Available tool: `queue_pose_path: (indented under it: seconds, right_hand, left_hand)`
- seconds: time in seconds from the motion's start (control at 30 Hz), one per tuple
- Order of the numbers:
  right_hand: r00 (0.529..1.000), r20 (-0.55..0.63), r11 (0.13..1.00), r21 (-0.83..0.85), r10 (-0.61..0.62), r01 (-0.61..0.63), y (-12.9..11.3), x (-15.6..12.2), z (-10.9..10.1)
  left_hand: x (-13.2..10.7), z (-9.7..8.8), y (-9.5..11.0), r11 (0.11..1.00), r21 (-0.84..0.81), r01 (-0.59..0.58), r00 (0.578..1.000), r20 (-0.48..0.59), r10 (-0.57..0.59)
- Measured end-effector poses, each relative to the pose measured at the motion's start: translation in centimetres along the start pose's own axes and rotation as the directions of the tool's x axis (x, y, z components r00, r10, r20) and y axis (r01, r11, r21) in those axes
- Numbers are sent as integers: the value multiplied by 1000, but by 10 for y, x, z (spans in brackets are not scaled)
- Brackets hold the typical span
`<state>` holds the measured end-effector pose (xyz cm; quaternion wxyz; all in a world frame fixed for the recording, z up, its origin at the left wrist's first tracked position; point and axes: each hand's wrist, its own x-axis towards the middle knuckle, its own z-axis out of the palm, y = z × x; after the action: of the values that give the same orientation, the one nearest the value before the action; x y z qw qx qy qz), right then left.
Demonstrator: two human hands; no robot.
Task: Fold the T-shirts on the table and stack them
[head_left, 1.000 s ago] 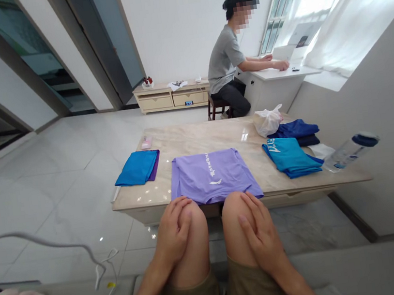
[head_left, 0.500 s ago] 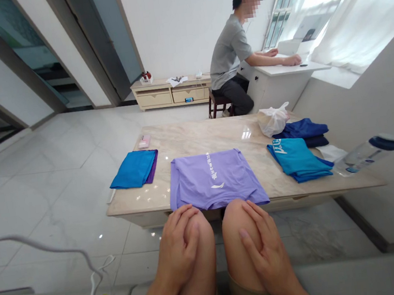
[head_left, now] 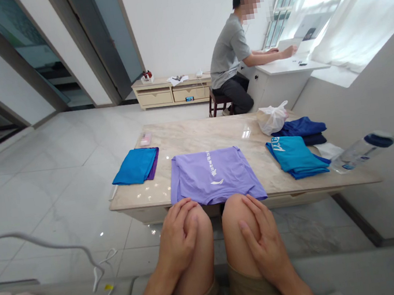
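I have both bare hands at the bottom of the head camera's view, and neither is gripping anything. The left hand (head_left: 176, 236) lies open over the left knee (head_left: 202, 230), its fingers draped loosely around the kneecap, and the right hand (head_left: 263, 238) rests the same way on the right knee (head_left: 233, 215). Straight ahead of the grip, just past the knees, lies a lilac short-sleeved T-shirt with white print (head_left: 210, 175), folded flat on a beige marble-topped table (head_left: 195, 135). (From this angle the knees cover its lower edge, so I cannot tell whether they touch it.) Ahead and to the left of the hands is a folded turquoise garment (head_left: 134, 166) on a purple one (head_left: 152, 171). Ahead and to the right are a folded teal printed shirt (head_left: 293, 157), a folded navy garment (head_left: 300, 127), a white plastic bag (head_left: 272, 119) and a clear plastic bottle with a navy cap (head_left: 361, 153). Well beyond the table, a person in a grey T-shirt (head_left: 227, 48) sits with both hands on a white desk (head_left: 292, 68), well apart from mine.
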<state>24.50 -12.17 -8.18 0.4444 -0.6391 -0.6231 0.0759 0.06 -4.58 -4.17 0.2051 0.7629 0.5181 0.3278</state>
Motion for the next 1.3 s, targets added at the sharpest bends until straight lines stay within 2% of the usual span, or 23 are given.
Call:
queue_pose_path:
  seconds: [0.9, 1.07, 1.17, 1.23, 1.3]
  right_hand:
    - [1000, 3, 999, 32, 23, -23, -2, 0, 1]
    - [998, 24, 994, 93, 59, -61, -5, 2, -6]
    - [984, 103, 961, 218, 148, -168, 19, 23, -15]
    - [959, 127, 927, 251, 255, -280, 52, 47, -17]
    - [926, 103, 913, 159, 363, -375, 93, 78, -16]
  left_hand:
    - [2, -3, 3, 999, -37, 25, 1000, 20, -24]
    - [0, 0, 3, 999, -32, 24, 1000, 10, -23]
    - [3, -4, 5, 1000, -4, 29, 999, 25, -29]
    - [16, -8, 7, 999, 15, 42, 996, 77, -43]
    - [40, -8, 10, 998, 21, 66, 986, 152, -69]
